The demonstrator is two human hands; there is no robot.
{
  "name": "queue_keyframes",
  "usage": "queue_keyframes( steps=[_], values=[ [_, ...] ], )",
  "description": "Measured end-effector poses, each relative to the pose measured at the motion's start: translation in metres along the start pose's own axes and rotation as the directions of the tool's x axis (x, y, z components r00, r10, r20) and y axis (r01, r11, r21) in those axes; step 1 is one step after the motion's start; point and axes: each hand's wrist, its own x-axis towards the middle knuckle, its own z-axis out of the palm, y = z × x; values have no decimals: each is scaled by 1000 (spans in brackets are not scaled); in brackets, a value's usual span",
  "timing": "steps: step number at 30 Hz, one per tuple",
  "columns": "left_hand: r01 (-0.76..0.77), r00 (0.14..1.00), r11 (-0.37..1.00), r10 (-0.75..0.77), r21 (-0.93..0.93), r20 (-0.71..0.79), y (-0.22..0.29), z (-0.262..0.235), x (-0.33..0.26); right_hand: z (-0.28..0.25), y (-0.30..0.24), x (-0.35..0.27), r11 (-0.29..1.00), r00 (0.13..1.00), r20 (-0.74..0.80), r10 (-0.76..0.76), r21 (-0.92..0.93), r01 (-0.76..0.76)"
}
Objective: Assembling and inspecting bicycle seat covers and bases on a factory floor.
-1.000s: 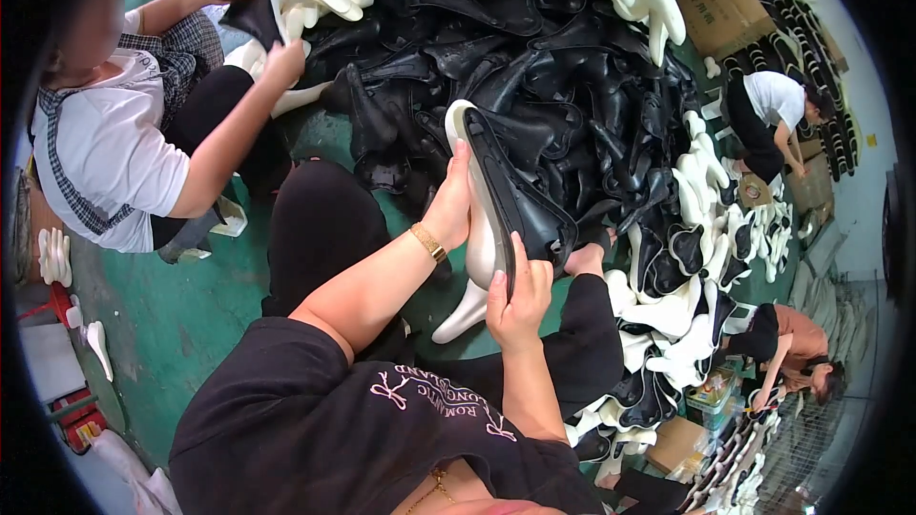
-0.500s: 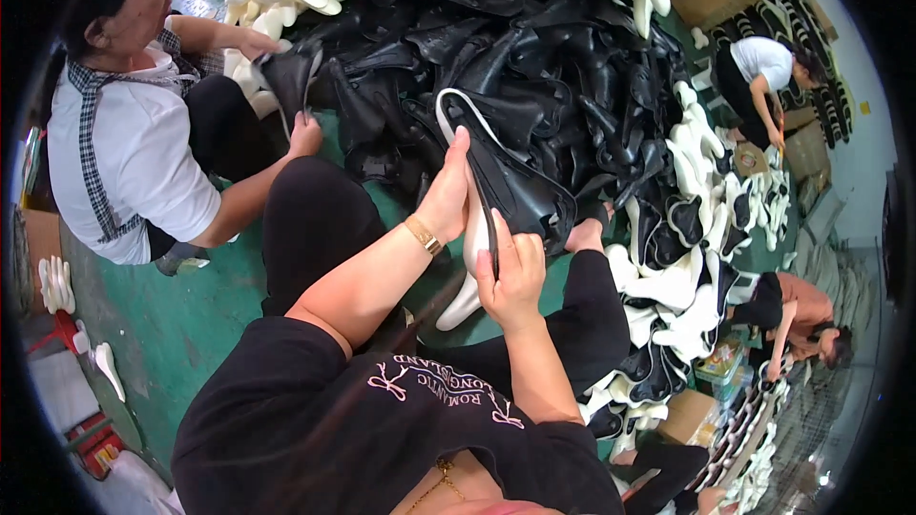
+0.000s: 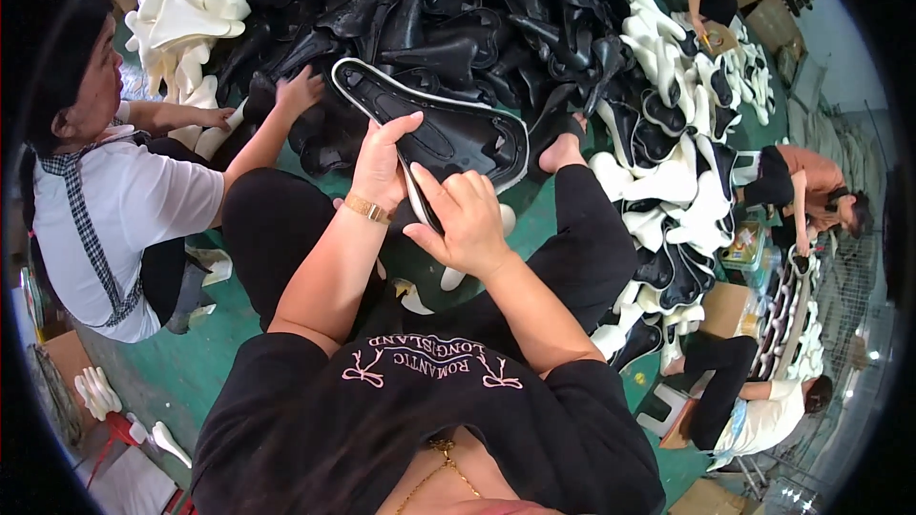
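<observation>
A bicycle saddle (image 3: 477, 133) is held tilted in front of me, its black underside up, with a white rim. White foam shows beneath it near my right hand. My left hand (image 3: 382, 170) grips the near edge, thumb over the rim. My right hand (image 3: 466, 221) is on the same near edge, to the right of the left one. Its index finger lies along the rim and its thumb points away to the left, while the other fingers curl against the saddle. What the fingertips underneath do is hidden.
A large heap of black saddle shells (image 3: 448, 29) lies ahead. White foam pads (image 3: 196, 14) are piled at the far left, and black-and-white pieces (image 3: 682, 176) at right. A co-worker (image 3: 124, 181) sits close on my left; other people work along the right side.
The saddle has turned from upright to lying more across, its wide end swinging right. My right thumb has come off the edge. The co-worker at left has reached toward the heap.
</observation>
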Motion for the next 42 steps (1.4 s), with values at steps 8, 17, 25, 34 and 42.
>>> queue_keyframes(
  steps=[8,17,25,34,42],
  values=[
    [-57,998,997,58,47,-17,5,6,0,-28,42,-14,0,535,245,808,909,-418],
    [-40,998,989,35,139,43,-14,-1,3,-23,57,-47,-202,450,443,775,850,-487],
    [43,984,978,-6,205,-176,0,-39,26,-206,235,-91,203,21,-202,979,977,-63],
    [167,972,950,-114,263,-206,-24,-31,40,69,281,-103,624,395,652,647,-154,-766],
    [207,926,928,-84,309,-369,-10,-58,39,151,259,-156,520,64,811,581,-310,-796]
  ],
)
